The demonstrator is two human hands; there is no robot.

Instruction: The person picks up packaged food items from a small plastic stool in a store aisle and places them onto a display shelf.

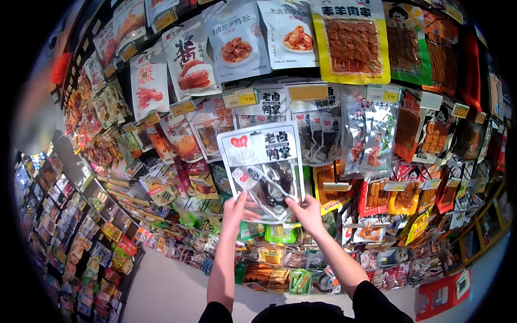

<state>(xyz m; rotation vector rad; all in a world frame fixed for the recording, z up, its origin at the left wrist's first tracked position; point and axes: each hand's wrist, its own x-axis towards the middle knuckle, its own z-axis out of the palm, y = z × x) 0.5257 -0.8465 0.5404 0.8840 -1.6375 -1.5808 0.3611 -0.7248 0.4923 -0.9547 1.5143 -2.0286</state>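
Held up before the shelves is a snack pouch [262, 144] with a white top, a red heart mark and a clear window that shows dark food in small inner packs. My left hand [240, 209] grips its lower left edge, with fingers partly behind it. At the lower right edge, my right hand [305, 211] pinches it, thumb on the front. The pouch is upright, tilted slightly to the left. Similar white-topped pouches [318, 126] hang just behind it, partly hidden. Silvery clear packs [371, 134] hang to their right.
Rows of hanging snack packets fill the rack, among them a yellow-edged pouch [353, 40] and white pouches [237, 43] above. Price tags [240, 98] stick out on hooks. Another stocked shelf [81, 253] stands at the left. A red plastic item [442, 295] is low on the right.
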